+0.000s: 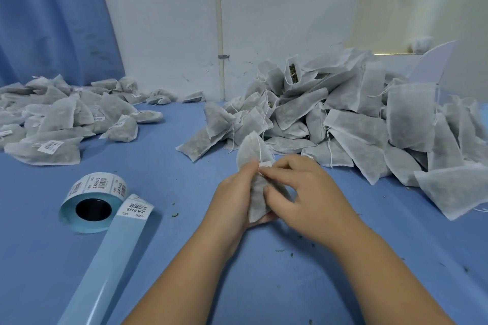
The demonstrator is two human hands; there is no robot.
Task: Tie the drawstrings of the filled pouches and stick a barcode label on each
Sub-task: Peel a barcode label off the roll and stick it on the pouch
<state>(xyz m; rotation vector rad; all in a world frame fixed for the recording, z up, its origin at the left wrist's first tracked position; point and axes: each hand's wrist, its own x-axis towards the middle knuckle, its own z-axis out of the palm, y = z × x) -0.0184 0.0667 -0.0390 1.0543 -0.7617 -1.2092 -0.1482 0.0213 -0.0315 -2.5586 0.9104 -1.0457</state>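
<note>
My left hand [232, 192] grips one filled pouch [250, 148] at the near middle of the table [184, 232] while my right hand [298, 192] pinches its neck, the labelled pile [60, 119] finished far left, the bigger unlabelled heap [356, 119] waiting far right.
</note>
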